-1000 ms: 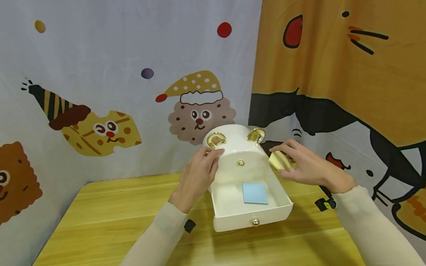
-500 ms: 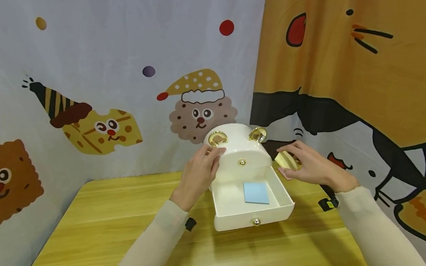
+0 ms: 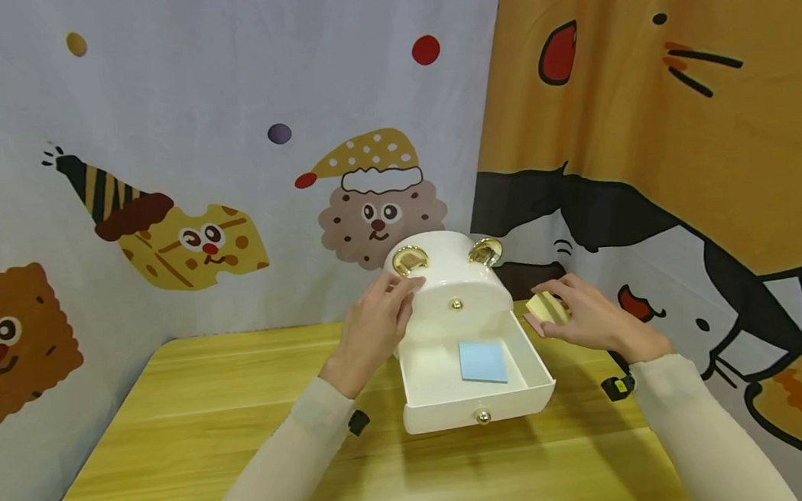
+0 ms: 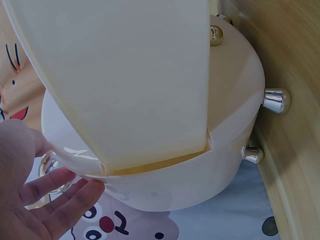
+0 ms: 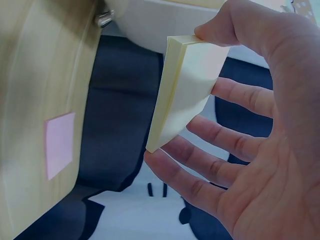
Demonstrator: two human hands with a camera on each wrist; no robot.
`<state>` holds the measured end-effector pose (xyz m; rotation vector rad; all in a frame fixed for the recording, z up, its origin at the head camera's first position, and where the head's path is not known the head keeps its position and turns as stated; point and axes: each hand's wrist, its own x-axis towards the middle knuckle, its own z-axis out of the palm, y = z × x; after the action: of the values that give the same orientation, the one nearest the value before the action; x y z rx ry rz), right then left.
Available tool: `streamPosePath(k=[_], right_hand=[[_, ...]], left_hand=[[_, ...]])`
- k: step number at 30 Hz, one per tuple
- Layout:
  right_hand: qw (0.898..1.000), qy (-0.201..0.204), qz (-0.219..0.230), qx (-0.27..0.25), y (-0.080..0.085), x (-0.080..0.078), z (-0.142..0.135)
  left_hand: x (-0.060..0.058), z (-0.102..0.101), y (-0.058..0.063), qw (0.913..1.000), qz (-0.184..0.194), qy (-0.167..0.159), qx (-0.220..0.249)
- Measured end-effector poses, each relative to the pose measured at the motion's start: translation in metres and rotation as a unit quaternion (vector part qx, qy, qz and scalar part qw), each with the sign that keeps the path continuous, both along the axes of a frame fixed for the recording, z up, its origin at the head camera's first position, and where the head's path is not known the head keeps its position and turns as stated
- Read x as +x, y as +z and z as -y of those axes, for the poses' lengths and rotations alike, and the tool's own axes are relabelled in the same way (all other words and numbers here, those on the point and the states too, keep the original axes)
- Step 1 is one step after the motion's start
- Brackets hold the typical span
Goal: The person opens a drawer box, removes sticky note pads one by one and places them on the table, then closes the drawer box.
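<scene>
A white box with gold ears [image 3: 446, 257] stands on the table, its lower drawer [image 3: 446, 416] pulled out. Inside the drawer lies a blue sticky note pad [image 3: 482, 362]. My left hand [image 3: 372, 321] rests at the upper left of the box, fingertips touching its edge by one ear; in the left wrist view the fingers [image 4: 70, 207] look fairly straight. To the right of the box, my right hand [image 3: 594, 319] pinches a yellow sticky note pad [image 5: 187, 90] by its edges between thumb and fingers. Below it a pink sticky note pad [image 5: 60, 145] lies on the table.
The wooden table [image 3: 233, 429] carries the box near its back edge. A patterned curtain [image 3: 212, 86] hangs close behind, and another cartoon cloth [image 3: 734, 176] runs along the right. Gold knobs [image 3: 483, 417] stick out from the drawer fronts.
My right hand has moved a little to the right, away from the box, with the yellow sticky note pad; the pink pad now shows below it. My left hand stays in place.
</scene>
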<state>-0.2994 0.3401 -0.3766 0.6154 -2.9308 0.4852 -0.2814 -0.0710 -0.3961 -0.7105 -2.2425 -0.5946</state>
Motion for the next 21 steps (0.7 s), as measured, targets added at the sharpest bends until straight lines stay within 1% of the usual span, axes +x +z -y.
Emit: streamPosePath(k=[3,11,21], right_hand=[[1.000,-0.007,0.008,-0.001,-0.007,-0.003,-0.005],[0.999,-0.024,0.027,0.005,-0.026,-0.011,-0.015],[0.999,-0.034,0.039,0.001,-0.040,-0.016,-0.024]], left_hand=[[0.001,0.001,0.000,0.9999,0.010,0.002,-0.004],[0.002,0.002,-0.002,0.9999,0.014,0.003,-0.005],[0.003,0.003,0.000,0.9999,0.012,-0.003,-0.001]])
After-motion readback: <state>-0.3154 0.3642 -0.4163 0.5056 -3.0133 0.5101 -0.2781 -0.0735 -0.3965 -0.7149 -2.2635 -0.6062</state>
